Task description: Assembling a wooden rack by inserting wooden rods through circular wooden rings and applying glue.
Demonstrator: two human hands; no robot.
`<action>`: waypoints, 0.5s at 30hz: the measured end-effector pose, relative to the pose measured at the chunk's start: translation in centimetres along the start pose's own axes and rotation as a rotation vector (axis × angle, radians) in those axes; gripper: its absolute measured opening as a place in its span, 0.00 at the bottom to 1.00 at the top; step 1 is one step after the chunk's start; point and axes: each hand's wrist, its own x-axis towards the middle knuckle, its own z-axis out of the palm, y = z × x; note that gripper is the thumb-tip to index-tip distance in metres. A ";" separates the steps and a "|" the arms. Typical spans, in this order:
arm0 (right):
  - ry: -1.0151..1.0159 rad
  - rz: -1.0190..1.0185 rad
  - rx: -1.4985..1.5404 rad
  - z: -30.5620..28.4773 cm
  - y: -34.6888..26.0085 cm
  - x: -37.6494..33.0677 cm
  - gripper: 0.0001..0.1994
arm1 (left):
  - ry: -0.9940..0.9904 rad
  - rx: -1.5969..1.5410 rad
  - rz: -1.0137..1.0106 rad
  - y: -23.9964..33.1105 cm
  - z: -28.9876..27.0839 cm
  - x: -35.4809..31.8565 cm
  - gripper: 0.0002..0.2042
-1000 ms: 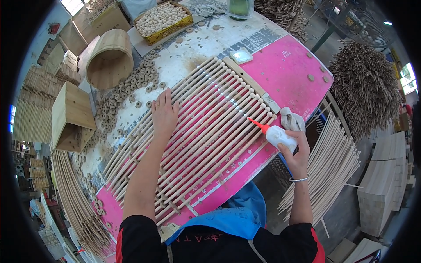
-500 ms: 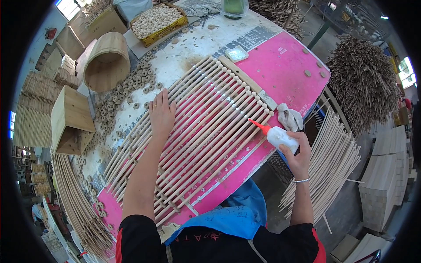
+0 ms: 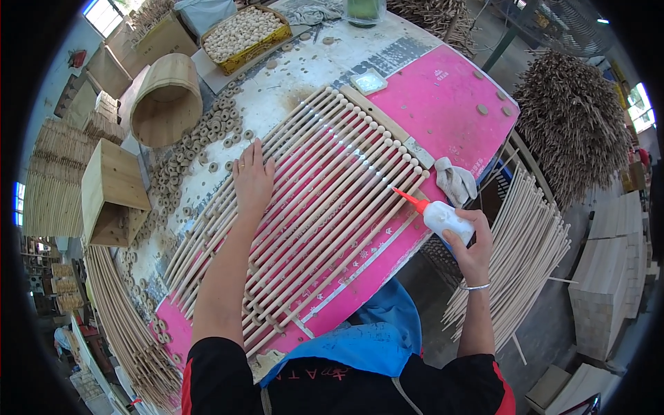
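Many long thin wooden rods point(image 3: 325, 200) lie side by side in a row across a pink board point(image 3: 449, 97) on the worktable. My left hand point(image 3: 252, 181) rests flat, fingers apart, on the rods near their far left side. My right hand point(image 3: 470, 245) grips a white glue bottle point(image 3: 443, 218) with a red nozzle. The nozzle tip sits close to the rod ends at the row's right edge.
Small wooden rings point(image 3: 200, 149) are scattered at the left of the rods, more in a yellow tray point(image 3: 245, 34). A round wooden tub point(image 3: 166, 100), a square wooden box point(image 3: 114, 194), a grey glove point(image 3: 455, 181) and rod bundles point(image 3: 519, 256) surround the table.
The glue bottle in my right hand has shifted slightly along the rod ends. My left hand stays pressed on the rods.
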 end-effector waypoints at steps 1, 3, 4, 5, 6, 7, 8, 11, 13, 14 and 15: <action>-0.005 0.009 -0.006 -0.1 0.0 -0.1 0.21 | -0.008 0.000 -0.005 0.1 0.0 0.0 0.29; -0.007 -0.001 -0.019 -0.2 -0.3 -0.1 0.21 | 0.000 0.000 -0.003 -0.1 -0.1 -0.1 0.29; -0.010 -0.012 -0.034 -0.2 -0.4 -0.2 0.21 | 0.008 -0.001 -0.001 -0.2 -0.1 -0.1 0.29; -0.010 -0.010 -0.034 -0.3 -0.4 -0.2 0.21 | 0.007 -0.001 0.000 -0.1 -0.1 -0.1 0.29; -0.010 -0.023 -0.043 -0.4 -0.5 -0.3 0.21 | 0.011 0.002 0.007 -0.1 -0.1 0.0 0.29; -0.010 -0.036 -0.053 -0.4 -0.5 -0.4 0.20 | 0.014 0.005 0.014 0.0 -0.2 0.0 0.29; -0.009 -0.034 -0.053 -0.4 -0.5 -0.4 0.20 | 0.013 0.005 0.016 -0.1 -0.2 0.0 0.29; -0.024 -0.023 -0.031 -0.5 -0.5 -0.6 0.20 | 0.014 0.012 0.002 -0.1 -0.1 -0.1 0.29; -0.033 0.017 -0.006 -0.8 -0.5 -0.8 0.20 | 0.029 0.028 0.024 -0.1 0.0 -0.1 0.29; -0.033 0.020 -0.006 -0.9 -0.5 -1.0 0.20 | 0.027 0.028 0.026 -0.1 0.0 0.0 0.29; -0.022 0.028 -0.005 -1.0 -0.5 -1.1 0.20 | 0.024 0.022 0.022 -0.2 0.1 0.0 0.29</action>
